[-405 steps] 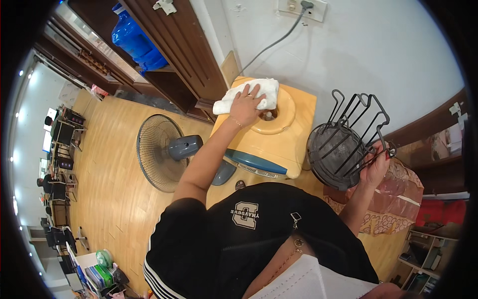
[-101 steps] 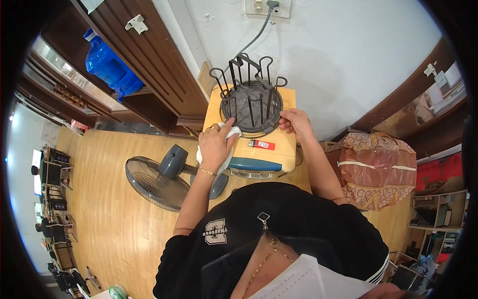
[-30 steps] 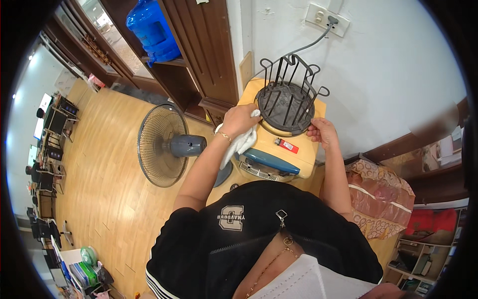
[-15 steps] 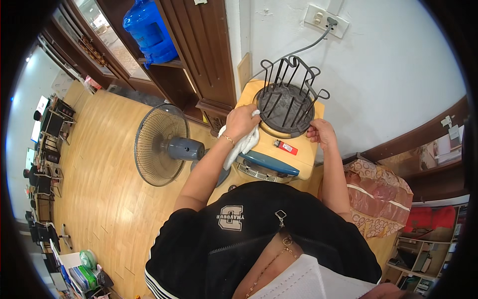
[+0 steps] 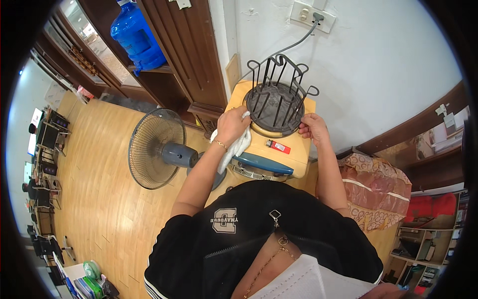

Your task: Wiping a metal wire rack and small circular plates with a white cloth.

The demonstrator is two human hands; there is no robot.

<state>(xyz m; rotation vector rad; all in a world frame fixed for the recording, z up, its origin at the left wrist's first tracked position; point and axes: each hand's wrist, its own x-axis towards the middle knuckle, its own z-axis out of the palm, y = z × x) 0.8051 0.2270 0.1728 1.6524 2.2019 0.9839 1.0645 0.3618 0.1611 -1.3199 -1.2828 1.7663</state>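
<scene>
A round black tray [image 5: 269, 110] with a black wire rack [image 5: 293, 74] standing up from it sits on top of a pale yellow appliance [image 5: 304, 159] with a blue front panel. My left hand [image 5: 232, 126] is closed on a white cloth [image 5: 241, 143], which hangs down over the appliance's front left edge; the fingers are at the tray's left rim. At the right rim is my right hand [image 5: 314, 129], its thumb and fingers curled in a pinch on the tray's edge. A red lighter [image 5: 280, 147] lies in front of the tray, between my hands.
A grey fan [image 5: 159, 149] stands left of the appliance. Behind it, a brown wooden cabinet [image 5: 191, 55] holds a blue water bottle [image 5: 137, 37]. A grey cord [image 5: 298, 42] runs to a wall socket [image 5: 312, 17]. A large patterned bag [image 5: 377, 190] sits at the right.
The whole view has shifted slightly, moving the scene a little to the left. Both hands keep their places at the tray's rim, with the cloth still in my left hand.
</scene>
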